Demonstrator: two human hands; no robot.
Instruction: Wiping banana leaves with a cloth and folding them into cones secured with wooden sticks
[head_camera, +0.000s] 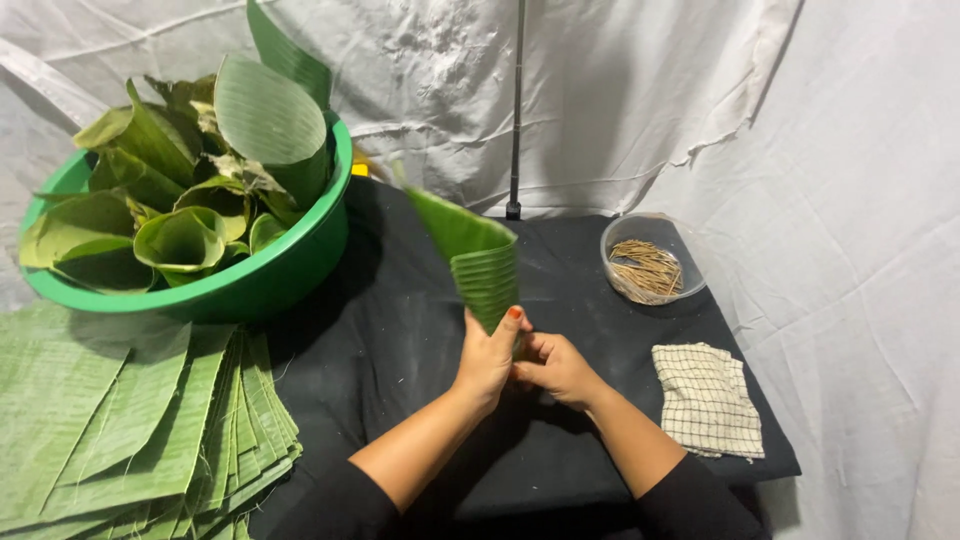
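Observation:
Both hands hold a green leaf rolled into a cone (475, 262), its open mouth up and its point down between the palms. My left hand (487, 355) wraps the cone's lower part from the left. My right hand (553, 367) pinches the cone's bottom tip from the right. The cone stands over a black cloth-covered table (390, 340).
A green basin (270, 275) full of rolled leaf cones stands at the back left. A stack of flat cut leaves (130, 420) lies at the front left. A clear bowl of thin sticks (650, 265) and a folded checked cloth (705, 398) are on the right. A dark pole (516, 110) stands behind.

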